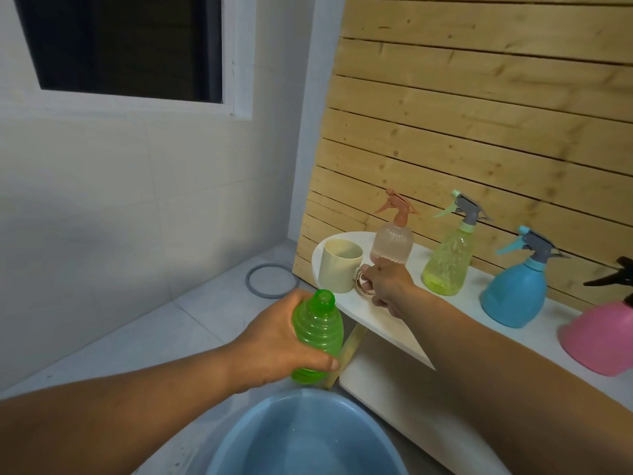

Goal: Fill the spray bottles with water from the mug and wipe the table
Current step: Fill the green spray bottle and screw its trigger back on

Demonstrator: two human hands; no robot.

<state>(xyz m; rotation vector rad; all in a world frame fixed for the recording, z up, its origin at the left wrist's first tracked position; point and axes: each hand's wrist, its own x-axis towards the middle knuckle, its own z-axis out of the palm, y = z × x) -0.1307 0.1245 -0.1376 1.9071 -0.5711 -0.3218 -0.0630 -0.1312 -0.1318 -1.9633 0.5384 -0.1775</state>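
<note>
My left hand [274, 344] grips a green ribbed spray bottle [317, 334] with no spray head, its neck open, held upright above the floor beside the table. My right hand [385, 286] is closed on the handle of a cream mug [339, 265] that stands on the left end of the white table [383, 320]. Behind the mug stands a clear pinkish spray bottle [392, 241] with a brown trigger head.
Along the table to the right stand a yellow-green spray bottle [448, 258], a blue one [517, 293] and a pink one [599, 337]. A blue basin [301, 437] holding water sits on the floor below. A grey ring [270, 281] lies on the floor. A wooden slat wall backs the table.
</note>
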